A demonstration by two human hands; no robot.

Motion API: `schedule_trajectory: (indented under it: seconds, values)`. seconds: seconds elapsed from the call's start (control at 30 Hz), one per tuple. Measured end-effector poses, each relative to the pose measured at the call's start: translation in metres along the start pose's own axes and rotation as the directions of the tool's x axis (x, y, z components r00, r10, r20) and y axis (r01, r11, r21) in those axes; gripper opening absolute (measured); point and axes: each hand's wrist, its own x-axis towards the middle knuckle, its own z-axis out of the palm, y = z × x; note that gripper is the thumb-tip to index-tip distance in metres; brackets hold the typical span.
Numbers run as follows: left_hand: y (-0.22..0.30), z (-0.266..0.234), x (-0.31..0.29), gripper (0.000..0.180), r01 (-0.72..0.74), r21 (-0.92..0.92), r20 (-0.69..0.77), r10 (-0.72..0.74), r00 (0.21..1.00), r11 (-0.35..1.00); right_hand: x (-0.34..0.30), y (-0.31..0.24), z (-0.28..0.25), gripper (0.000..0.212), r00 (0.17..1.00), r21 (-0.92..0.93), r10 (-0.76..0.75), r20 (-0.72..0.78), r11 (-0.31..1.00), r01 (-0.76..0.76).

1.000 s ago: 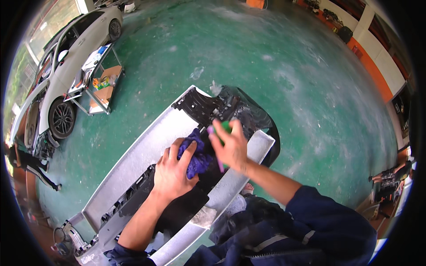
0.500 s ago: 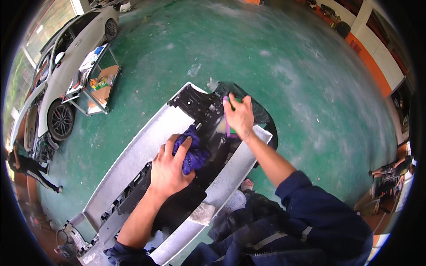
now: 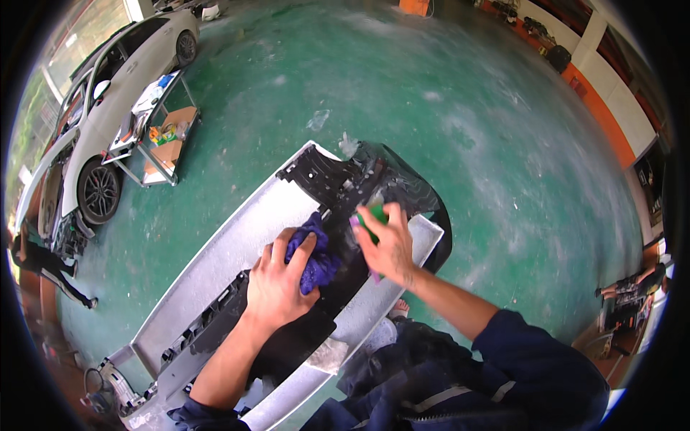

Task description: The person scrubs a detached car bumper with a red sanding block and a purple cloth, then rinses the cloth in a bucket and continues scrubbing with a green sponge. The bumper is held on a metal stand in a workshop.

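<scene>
While both hands work the bumper, a cart stands well apart.

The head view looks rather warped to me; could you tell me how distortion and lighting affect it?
Head view: fisheye bends the bumper and the white car toward the dark round rim; daylight is even, with pale glare on the green floor; both hands look sharp.

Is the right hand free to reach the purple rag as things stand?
Probably yes, but not empty: the right hand grips a green tool, the rag lies just beside it under the left hand, nothing between them.
</scene>
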Motion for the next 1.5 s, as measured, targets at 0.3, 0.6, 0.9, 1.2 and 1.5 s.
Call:
schedule_trajectory:
  seconds: [0.3,0.6,0.9,1.2,1.5]
  values:
    - [-0.001,0.000,0.001,0.096,-0.001,0.024,-0.006,0.002,1.000,1.000,0.000,-0.007,-0.003,0.040,0.996,-0.044,0.061,0.072,0.997,-0.058]
    - [0.000,-0.001,0.000,0.095,-0.005,0.041,-0.017,0.005,1.000,0.999,-0.010,-0.012,-0.001,0.035,0.999,-0.068,0.021,0.039,0.998,-0.018]
    - [0.001,-0.001,0.001,0.096,-0.002,0.030,-0.018,0.003,1.000,1.000,0.005,-0.003,0.017,0.041,0.986,-0.069,0.161,-0.038,0.984,-0.163]
    - [-0.001,0.001,0.004,0.095,-0.014,0.044,-0.026,0.015,1.000,0.999,0.067,0.006,0.033,0.042,0.968,-0.160,0.241,-0.064,0.955,-0.248]
    - [0.004,0.004,0.006,0.096,-0.021,0.040,-0.040,0.023,0.999,0.999,0.097,0.042,0.057,0.043,0.913,0.016,0.353,-0.205,0.934,-0.357]
